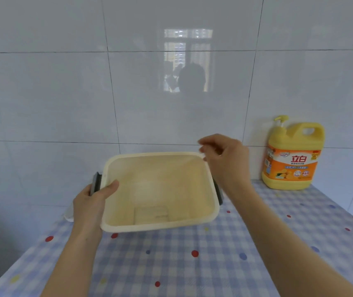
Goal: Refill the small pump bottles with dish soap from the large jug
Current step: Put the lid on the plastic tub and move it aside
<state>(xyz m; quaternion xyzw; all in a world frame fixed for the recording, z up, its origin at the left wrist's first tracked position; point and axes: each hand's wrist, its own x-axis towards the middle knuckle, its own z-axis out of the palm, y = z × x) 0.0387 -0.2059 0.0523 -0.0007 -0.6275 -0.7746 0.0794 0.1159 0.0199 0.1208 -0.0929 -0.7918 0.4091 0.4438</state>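
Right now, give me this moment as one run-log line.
left hand: grips tub by left handle | right hand: at tub's far right corner, grip unclear | jug: upright against wall, untouched | stage: refill not begun

The yellow jug (289, 139) at the far right carries an orange label (293, 162) with the brand 立白 in red; smaller print below is unreadable

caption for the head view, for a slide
Left hand grips the cream tub by its dark handle, right hand hovers over its far corner, yellow soap jug beside the wall
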